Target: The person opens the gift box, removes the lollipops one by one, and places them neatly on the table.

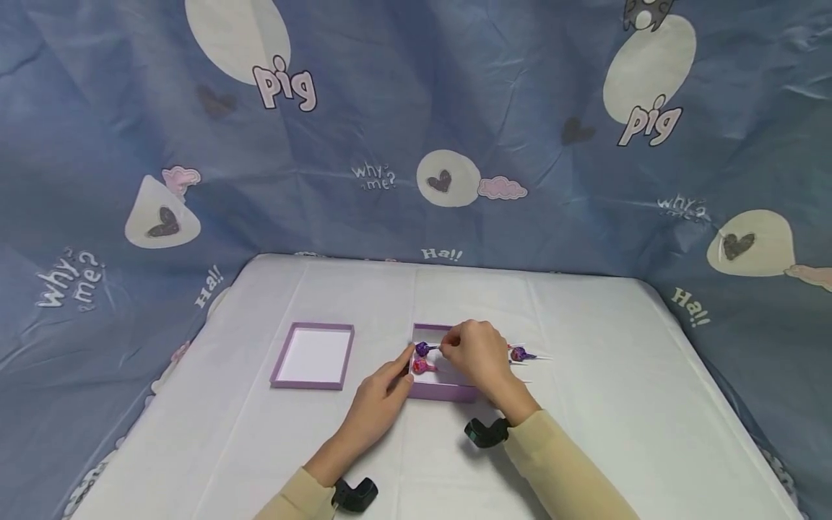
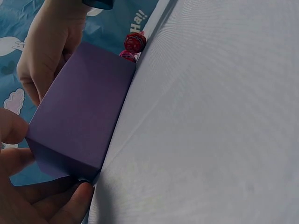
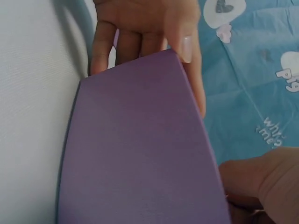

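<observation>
A shallow purple box (image 1: 444, 392) with a pale inside stands on the white-covered table, its top uncovered. My left hand (image 1: 375, 399) holds the box's left end, with the thumb at the near corner and the fingers along the end wall. Over the box, my right hand (image 1: 476, 352) pinches the thin stick of a purple-wrapped lollipop (image 1: 422, 349), whose head points left toward the left fingertips. Just nearer to me inside the box lies a pink-wrapped lollipop (image 1: 421, 366). The right hand and wrist hide the box's right part.
Right of the box lie several lollipops, among them a dark purple one (image 1: 518, 354) with its stick pointing right. In the left wrist view a red-wrapped lollipop (image 2: 135, 42) shows beyond the box. A purple-rimmed lid (image 1: 313, 386) lies inside-up to the left.
</observation>
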Demonstrator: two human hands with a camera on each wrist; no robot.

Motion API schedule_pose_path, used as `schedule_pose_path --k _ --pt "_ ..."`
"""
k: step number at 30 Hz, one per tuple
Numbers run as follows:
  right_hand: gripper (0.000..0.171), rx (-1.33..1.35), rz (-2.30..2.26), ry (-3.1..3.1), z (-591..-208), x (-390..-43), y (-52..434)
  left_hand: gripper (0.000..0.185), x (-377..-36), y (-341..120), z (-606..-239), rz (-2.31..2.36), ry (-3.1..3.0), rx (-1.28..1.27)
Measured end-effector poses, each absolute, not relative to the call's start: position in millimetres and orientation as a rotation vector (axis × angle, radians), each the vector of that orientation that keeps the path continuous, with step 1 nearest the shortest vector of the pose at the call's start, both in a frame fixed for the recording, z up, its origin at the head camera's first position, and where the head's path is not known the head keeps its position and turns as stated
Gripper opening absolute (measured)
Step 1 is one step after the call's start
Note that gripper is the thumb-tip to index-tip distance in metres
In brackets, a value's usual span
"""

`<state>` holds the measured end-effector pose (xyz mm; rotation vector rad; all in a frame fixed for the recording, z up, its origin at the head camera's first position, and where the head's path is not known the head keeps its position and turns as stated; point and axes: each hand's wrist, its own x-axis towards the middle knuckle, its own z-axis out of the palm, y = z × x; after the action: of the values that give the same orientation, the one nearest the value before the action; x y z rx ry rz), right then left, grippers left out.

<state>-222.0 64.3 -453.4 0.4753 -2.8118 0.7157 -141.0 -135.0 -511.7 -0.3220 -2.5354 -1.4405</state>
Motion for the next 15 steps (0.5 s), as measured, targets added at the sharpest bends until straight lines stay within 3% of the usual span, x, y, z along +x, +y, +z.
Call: schedule_pose_path --k 15 --pt "0.004 0.524 0.987 -2.667 -444 -223 76 0.051 -140 -135 -510 -1.448 -2.518 -0.343"
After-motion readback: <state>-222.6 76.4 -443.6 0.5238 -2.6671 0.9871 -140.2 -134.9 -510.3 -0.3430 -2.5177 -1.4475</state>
